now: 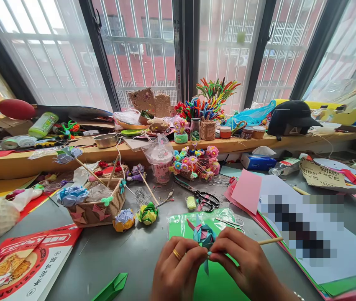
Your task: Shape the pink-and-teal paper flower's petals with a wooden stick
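Observation:
A folded paper flower [205, 235] in blue and teal, with a pink tip, sits between my two hands. My left hand [178, 265], with a ring on one finger, is closed in a pinch at its lower left. My right hand [243, 261] pinches at its lower right, and a small teal bit shows between the fingertips. Behind the right hand a wooden stick [271, 241] pokes out; whether it joins the flower is hidden. Beneath the hands lies a clear packet of green paper [178, 228]. Small white-handled scissors [236, 224] rest on the packet.
Black scissors [201, 195] lie beyond the packet. A cardboard box [99, 209] with paper flowers stands left, near a plastic cup [162, 167]. Paper sheets [337, 217] are stacked right. A folded green paper piece [111, 287] and a red-and-white bag [24, 263] lie at front left.

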Available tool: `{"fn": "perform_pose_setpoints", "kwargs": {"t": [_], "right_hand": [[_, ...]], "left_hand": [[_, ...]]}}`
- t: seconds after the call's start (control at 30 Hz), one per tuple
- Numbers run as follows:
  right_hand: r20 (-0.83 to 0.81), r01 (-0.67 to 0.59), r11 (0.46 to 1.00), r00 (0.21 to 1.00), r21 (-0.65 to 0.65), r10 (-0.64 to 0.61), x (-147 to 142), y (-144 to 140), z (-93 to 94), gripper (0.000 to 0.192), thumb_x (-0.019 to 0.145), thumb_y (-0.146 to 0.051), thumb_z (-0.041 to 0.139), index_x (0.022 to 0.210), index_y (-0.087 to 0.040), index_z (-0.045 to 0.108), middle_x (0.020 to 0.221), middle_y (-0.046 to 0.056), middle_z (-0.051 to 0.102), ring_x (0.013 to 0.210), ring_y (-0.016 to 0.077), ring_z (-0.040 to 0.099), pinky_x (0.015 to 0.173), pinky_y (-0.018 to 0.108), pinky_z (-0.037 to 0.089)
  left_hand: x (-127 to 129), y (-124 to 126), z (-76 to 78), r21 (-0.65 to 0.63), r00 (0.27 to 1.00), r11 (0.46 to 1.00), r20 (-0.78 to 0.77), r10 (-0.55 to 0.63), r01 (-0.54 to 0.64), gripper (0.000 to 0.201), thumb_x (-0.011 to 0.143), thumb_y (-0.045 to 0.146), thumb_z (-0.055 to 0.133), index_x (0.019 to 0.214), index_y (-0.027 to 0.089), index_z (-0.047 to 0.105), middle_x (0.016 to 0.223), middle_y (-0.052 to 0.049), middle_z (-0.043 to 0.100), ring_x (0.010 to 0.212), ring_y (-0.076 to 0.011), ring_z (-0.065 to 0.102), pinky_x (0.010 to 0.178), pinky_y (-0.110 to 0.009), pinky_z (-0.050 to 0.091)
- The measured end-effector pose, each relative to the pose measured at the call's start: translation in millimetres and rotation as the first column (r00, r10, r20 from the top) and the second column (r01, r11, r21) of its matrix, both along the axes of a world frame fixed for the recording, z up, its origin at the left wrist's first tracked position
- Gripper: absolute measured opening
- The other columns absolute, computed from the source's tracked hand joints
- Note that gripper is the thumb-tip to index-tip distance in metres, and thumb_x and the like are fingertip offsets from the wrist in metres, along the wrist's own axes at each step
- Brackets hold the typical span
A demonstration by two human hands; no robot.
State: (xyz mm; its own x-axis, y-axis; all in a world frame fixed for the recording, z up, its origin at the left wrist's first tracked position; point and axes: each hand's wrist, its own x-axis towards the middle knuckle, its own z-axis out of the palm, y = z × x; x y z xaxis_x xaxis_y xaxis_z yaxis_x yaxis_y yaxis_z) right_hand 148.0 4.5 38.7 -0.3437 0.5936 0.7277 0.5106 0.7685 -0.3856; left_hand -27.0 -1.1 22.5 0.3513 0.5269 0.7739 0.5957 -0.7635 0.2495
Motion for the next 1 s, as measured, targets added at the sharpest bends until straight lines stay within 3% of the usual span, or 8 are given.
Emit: {"fn": "perform_pose_setpoints", "kwargs": {"t": [0.13, 0.27, 0.43, 0.57, 0.77, 0.9, 1.0], "right_hand": [[0.019, 0.06, 0.987, 0.998, 0.151, -0.064, -2.4, 0.7, -1.7, 0.027, 0.091, -0.026, 0.044, 0.072, -0.017, 0.061, 0.063, 0.003, 0.059, 0.056, 0.0132, 0.056, 0.051, 0.022, 0.045], [0.038, 0.066, 0.977, 0.996, 0.203, -0.075, -3.2, 0.6, -0.6, 0.027, 0.092, -0.025, 0.043, 0.073, -0.016, 0.06, 0.064, 0.004, 0.06, 0.057, 0.0136, 0.056, 0.052, 0.023, 0.045], [0.033, 0.091, 0.968, 0.994, 0.233, -0.101, -3.9, -1.2, -0.4, 0.025, 0.091, -0.025, 0.044, 0.074, -0.016, 0.06, 0.064, 0.003, 0.061, 0.057, 0.0135, 0.056, 0.052, 0.023, 0.045], [0.031, 0.091, 0.956, 0.994, 0.279, -0.103, -6.0, -2.4, -1.2, 0.019, 0.09, -0.022, 0.047, 0.077, -0.016, 0.06, 0.064, 0.003, 0.062, 0.058, 0.0141, 0.057, 0.054, 0.024, 0.046], [0.027, 0.081, 0.979, 0.996, 0.188, -0.088, -6.4, -3.0, 1.0, 0.022, 0.09, -0.024, 0.046, 0.077, -0.017, 0.061, 0.064, 0.004, 0.061, 0.058, 0.014, 0.057, 0.052, 0.023, 0.047], [-0.023, 0.051, 0.991, 0.999, 0.125, -0.049, -4.7, -2.9, 2.9, 0.022, 0.089, -0.026, 0.048, 0.077, -0.016, 0.063, 0.065, 0.004, 0.061, 0.059, 0.014, 0.057, 0.052, 0.023, 0.047], [-0.023, 0.047, 0.993, 0.999, 0.109, -0.045, -3.2, -3.1, 4.2, 0.023, 0.089, -0.026, 0.048, 0.075, -0.017, 0.063, 0.065, 0.004, 0.061, 0.059, 0.0141, 0.057, 0.052, 0.022, 0.047]], "left_hand": [[1.0, -2.6, 0.7, -0.069, 0.998, 0.996, 0.034, 0.06, -0.058, 0.017, 0.08, 0.006, 0.052, 0.086, 0.019, 0.06, 0.076, -0.004, 0.062, 0.071, -0.0168, 0.054, 0.063, -0.027, 0.047], [-0.7, -4.9, 2.7, -0.064, 0.996, 0.994, 0.028, 0.089, -0.087, 0.016, 0.08, 0.006, 0.053, 0.084, 0.019, 0.061, 0.077, -0.004, 0.061, 0.073, -0.0179, 0.054, 0.064, -0.029, 0.047], [-2.9, -2.6, 2.6, -0.1, 0.999, 0.995, 0.035, -0.017, 0.021, 0.016, 0.08, 0.008, 0.052, 0.089, 0.019, 0.059, 0.077, -0.004, 0.062, 0.071, -0.017, 0.056, 0.062, -0.028, 0.049], [-1.2, -2.2, -2.4, -0.157, 0.99, 0.986, 0.14, -0.028, 0.05, 0.015, 0.084, 0.01, 0.048, 0.088, 0.019, 0.059, 0.077, -0.005, 0.062, 0.07, -0.0157, 0.058, 0.061, -0.026, 0.05], [-0.1, -4.4, -3.0, -0.073, 0.997, 0.997, 0.081, -0.009, 0.015, 0.015, 0.083, 0.008, 0.05, 0.09, 0.017, 0.06, 0.077, -0.006, 0.064, 0.07, -0.016, 0.059, 0.062, -0.026, 0.05], [6.0, -6.0, -5.2, 0.015, 0.991, 0.998, 0.125, 0.056, -0.058, 0.015, 0.086, 0.012, 0.046, 0.087, 0.017, 0.06, 0.075, -0.005, 0.064, 0.068, -0.0164, 0.057, 0.062, -0.028, 0.046], [9.6, -8.2, -6.3, 0.025, 0.989, 0.999, 0.146, 0.032, -0.035, 0.018, 0.087, 0.008, 0.044, 0.09, 0.016, 0.06, 0.077, -0.004, 0.063, 0.072, -0.016, 0.055, 0.065, -0.028, 0.044]]}}
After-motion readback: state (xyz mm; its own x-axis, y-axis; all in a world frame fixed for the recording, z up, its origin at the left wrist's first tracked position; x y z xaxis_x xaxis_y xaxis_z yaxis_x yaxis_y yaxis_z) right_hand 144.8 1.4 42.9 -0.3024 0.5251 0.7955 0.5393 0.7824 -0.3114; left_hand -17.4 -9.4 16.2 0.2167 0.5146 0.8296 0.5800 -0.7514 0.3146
